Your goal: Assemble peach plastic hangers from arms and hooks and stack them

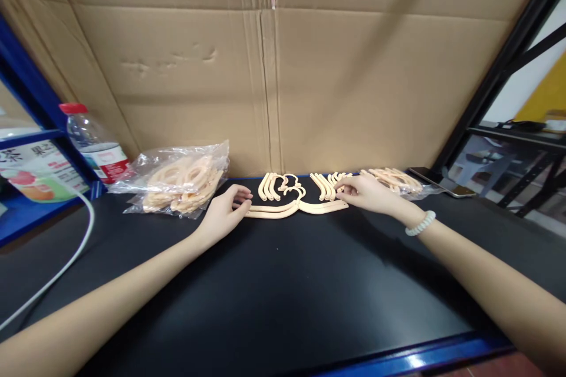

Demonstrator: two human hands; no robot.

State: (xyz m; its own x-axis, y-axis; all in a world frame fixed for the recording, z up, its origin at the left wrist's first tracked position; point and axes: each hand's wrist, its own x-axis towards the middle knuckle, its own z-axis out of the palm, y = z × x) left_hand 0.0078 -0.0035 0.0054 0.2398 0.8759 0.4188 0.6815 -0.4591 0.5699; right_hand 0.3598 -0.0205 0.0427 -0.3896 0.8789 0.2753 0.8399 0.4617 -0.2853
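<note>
Beige plastic clothes hanger parts lie on the black tabletop. A joined hanger (283,211), with curved arms and a hook (300,191), lies in front of the loose pieces. My left hand (227,209) is at its left end, fingers half curled with a gap to the thumb; the thumb covers the tips of the arms. My right hand (369,191), with a beaded bracelet (421,224) on the wrist, has its fingertips closed at the small loose pieces (336,178), just above the hanger's right end. Curved arm pieces (268,187) and more arm pieces (325,187) lie in rows behind.
A clear bag of beige parts (186,179) lies left, beside a red-capped bottle (99,144). Another opened bag of parts (398,181) and a phone (442,182) lie right. A white cable (82,241) crosses the left side. Cardboard (198,70) stands behind.
</note>
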